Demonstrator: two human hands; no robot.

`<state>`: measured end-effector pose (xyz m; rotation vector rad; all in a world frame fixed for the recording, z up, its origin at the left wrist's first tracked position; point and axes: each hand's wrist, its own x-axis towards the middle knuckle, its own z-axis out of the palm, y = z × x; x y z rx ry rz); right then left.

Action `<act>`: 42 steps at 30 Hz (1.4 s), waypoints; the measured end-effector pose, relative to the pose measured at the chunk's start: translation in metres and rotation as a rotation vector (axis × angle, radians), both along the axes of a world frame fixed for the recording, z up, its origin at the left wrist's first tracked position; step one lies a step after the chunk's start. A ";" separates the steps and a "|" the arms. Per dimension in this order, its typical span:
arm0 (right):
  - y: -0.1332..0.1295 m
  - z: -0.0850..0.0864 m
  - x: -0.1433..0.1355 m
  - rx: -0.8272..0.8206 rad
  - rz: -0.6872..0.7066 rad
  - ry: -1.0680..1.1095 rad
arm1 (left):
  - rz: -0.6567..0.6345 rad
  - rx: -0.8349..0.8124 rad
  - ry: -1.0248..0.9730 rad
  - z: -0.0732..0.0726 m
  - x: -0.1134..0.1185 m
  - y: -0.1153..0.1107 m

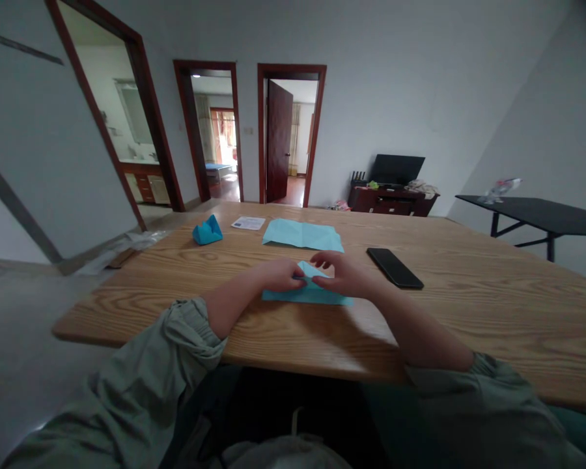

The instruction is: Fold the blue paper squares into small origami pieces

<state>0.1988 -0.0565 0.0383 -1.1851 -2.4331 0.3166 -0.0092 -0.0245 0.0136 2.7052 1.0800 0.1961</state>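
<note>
Pinching light-blue paper [308, 296] with left hand [282, 274], curving open right hand [344, 273] over it, left of black smartphone [394, 267].

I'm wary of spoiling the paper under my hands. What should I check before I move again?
- Left hand at the front paper: ok.
- Front paper in full view: not ok, the hands partly cover it.
- Creases lined up: cannot tell, too small and partly hidden.
- Phone clear of the front paper: ok, off to the right.
- Folded blue piece out of the way: ok, far left.
- Right hand pressing on the front paper: cannot tell.
</note>
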 end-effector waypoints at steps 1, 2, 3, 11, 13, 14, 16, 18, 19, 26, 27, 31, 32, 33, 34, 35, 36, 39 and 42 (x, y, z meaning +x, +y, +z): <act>0.012 -0.008 0.007 -0.008 -0.030 -0.024 | -0.003 0.009 0.004 0.000 0.000 0.001; 0.020 -0.014 0.012 -0.037 -0.042 -0.043 | -0.013 0.014 0.007 0.000 0.000 0.002; 0.024 -0.019 0.016 -0.083 -0.050 -0.063 | -0.020 0.013 0.004 -0.001 -0.001 0.003; 0.027 -0.023 0.022 -0.168 -0.119 -0.230 | -0.005 -0.184 -0.118 -0.004 -0.021 0.023; 0.031 -0.026 0.022 -0.167 -0.156 -0.235 | 0.028 -0.245 -0.158 -0.006 -0.030 0.030; 0.033 -0.028 0.022 -0.171 -0.176 -0.247 | 0.055 -0.266 -0.171 -0.007 -0.034 0.034; 0.037 -0.032 0.023 -0.184 -0.211 -0.276 | 0.110 -0.279 -0.172 -0.009 -0.041 0.039; 0.039 -0.035 0.024 -0.183 -0.254 -0.292 | 0.138 -0.269 -0.149 -0.011 -0.044 0.041; 0.041 -0.037 0.025 -0.173 -0.278 -0.289 | 0.145 -0.261 -0.135 -0.011 -0.044 0.040; 0.049 -0.050 0.033 -0.095 -0.399 -0.233 | 0.154 -0.205 -0.048 -0.007 -0.037 0.032; 0.050 -0.051 0.033 -0.089 -0.401 -0.231 | 0.163 -0.189 -0.030 -0.007 -0.036 0.031; 0.048 -0.050 0.031 -0.083 -0.383 -0.210 | 0.209 -0.105 0.038 -0.010 -0.030 0.032; 0.047 -0.049 0.030 -0.084 -0.366 -0.208 | 0.219 -0.092 0.048 -0.011 -0.029 0.032; 0.046 -0.048 0.029 -0.085 -0.346 -0.208 | 0.230 -0.087 0.052 -0.011 -0.028 0.033; 0.045 -0.047 0.028 -0.085 -0.326 -0.208 | 0.245 -0.089 0.050 -0.012 -0.028 0.033; 0.044 -0.046 0.028 -0.083 -0.310 -0.208 | 0.263 -0.097 0.043 -0.012 -0.028 0.033; 0.044 -0.046 0.027 -0.080 -0.298 -0.207 | 0.281 -0.109 0.031 -0.011 -0.028 0.033; 0.043 -0.046 0.026 -0.070 -0.285 -0.205 | 0.303 -0.156 -0.004 -0.010 -0.028 0.032; 0.044 -0.047 0.026 -0.054 -0.296 -0.215 | 0.304 -0.185 -0.014 -0.008 -0.028 0.031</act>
